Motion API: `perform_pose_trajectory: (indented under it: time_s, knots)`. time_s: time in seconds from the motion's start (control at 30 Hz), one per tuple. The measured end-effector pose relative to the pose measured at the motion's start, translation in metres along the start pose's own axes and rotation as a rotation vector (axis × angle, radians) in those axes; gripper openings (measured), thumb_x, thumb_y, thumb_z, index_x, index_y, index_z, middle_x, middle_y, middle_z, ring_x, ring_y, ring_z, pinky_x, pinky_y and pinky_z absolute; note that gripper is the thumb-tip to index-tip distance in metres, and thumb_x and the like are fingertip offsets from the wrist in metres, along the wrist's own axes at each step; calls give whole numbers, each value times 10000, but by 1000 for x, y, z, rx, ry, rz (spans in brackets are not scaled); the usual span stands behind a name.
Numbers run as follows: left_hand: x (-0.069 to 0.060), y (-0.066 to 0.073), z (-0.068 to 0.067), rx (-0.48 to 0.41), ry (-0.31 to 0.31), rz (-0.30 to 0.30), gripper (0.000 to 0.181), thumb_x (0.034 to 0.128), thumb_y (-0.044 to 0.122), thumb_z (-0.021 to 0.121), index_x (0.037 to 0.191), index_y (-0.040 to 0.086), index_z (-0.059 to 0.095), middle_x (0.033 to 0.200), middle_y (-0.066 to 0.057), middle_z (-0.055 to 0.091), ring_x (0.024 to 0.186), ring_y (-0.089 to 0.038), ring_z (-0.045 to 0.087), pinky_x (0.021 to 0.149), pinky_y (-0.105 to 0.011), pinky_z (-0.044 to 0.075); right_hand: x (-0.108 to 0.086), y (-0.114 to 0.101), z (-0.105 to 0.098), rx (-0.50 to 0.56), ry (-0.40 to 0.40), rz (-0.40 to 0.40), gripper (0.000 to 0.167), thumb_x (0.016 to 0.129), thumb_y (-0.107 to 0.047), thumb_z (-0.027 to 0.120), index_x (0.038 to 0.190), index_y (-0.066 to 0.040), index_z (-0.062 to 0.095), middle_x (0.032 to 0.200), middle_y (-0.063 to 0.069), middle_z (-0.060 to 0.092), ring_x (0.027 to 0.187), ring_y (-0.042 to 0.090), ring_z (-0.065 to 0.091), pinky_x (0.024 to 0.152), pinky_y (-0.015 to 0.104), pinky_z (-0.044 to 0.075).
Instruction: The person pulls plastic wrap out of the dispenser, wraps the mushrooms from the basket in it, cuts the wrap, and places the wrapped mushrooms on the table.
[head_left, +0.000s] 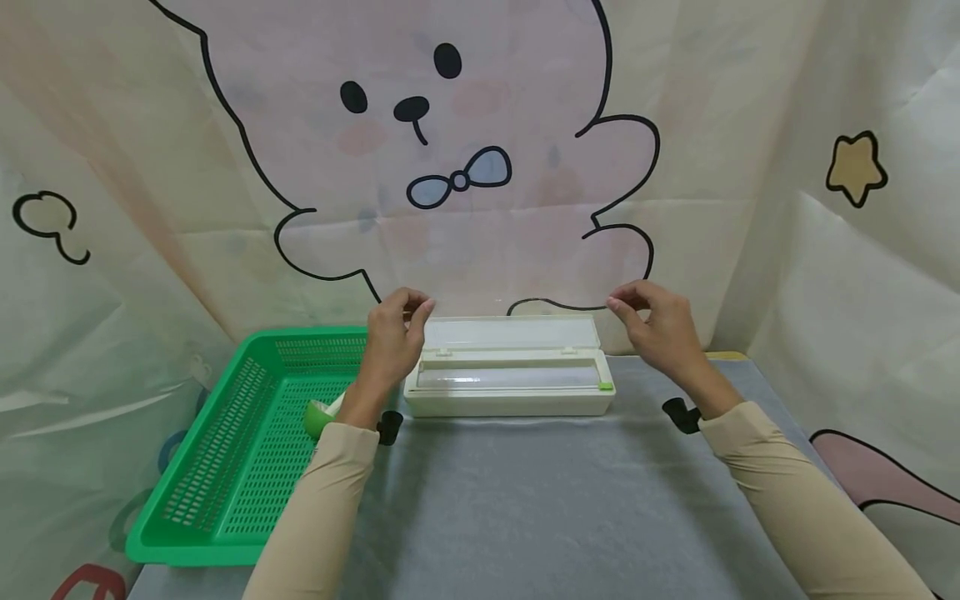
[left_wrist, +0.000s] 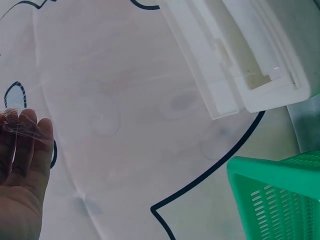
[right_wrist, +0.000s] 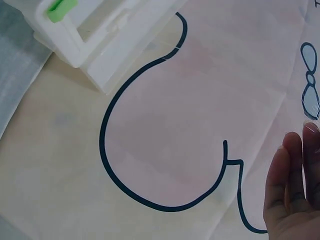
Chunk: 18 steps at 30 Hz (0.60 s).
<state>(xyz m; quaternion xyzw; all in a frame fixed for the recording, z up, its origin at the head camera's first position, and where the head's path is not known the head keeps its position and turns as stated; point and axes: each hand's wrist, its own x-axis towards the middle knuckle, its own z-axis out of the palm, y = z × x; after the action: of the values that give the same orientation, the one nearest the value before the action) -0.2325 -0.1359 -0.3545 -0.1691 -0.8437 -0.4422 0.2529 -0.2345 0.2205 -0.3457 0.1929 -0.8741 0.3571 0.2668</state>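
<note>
Clear thin film [left_wrist: 25, 129] lies bunched across the fingertips of my left hand [head_left: 392, 342], whose thumb and fingers pinch it in the head view. My right hand [head_left: 662, 332] is raised at the same height, thumb and fingertips pinched together; a faint sheen of film shows at its fingertips in the right wrist view. The film's span between the hands is hard to see. Below and between them stands a white dispenser box [head_left: 510, 406], its lid [head_left: 517, 333] tipped back and a clear roll [head_left: 506, 377] inside. A green slider [head_left: 605, 387] sits at its right end.
A green perforated basket [head_left: 198, 553] stands at the left of the grey table [head_left: 570, 508], beside the box. In it lies a green and white object [head_left: 318, 418], partly behind my left wrist. A printed cloth [head_left: 697, 167] hangs behind the table.
</note>
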Motion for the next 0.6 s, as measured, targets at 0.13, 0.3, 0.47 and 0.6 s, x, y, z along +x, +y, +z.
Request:
perform_pose_trajectory:
  time_s: [0.13, 0.3, 0.47, 0.6]
  knots:
    - [-1, 7, -5, -6, 0, 9, 159, 1038, 101, 593, 1080, -39, 653, 1008, -174, 677, 950, -316, 670, 869, -461, 568, -1, -7, -6, 1, 6, 3, 120, 987, -70, 672, 1017, 44, 692, 922, 165, 701, 845, 281, 651, 764, 170, 430]
    - [-3, 15, -11, -48, -3, 20, 154, 1038, 107, 595, 1079, -28, 655, 1013, -160, 676, 955, -300, 670, 872, -461, 571, -3, -15, -13, 3, 13, 5, 114, 980, -67, 681, 1020, 38, 696, 918, 155, 695, 851, 279, 641, 800, 124, 413]
    - [-7, 21, -17, -66, -13, 46, 136, 1032, 97, 603, 1061, -26, 653, 983, -150, 671, 900, -297, 678, 802, -430, 585, -7, -19, -20, 22, 14, -28, 81, 967, -31, 685, 1010, 37, 692, 910, 140, 693, 839, 210, 625, 838, 95, 423]
    - [-16, 25, -24, -81, -45, 67, 97, 1016, 69, 622, 1031, -22, 652, 933, -136, 667, 793, -258, 674, 695, -368, 587, -17, -20, -27, 64, -16, -55, 37, 950, 22, 684, 985, 33, 685, 896, 103, 690, 830, 73, 611, 839, 77, 439]
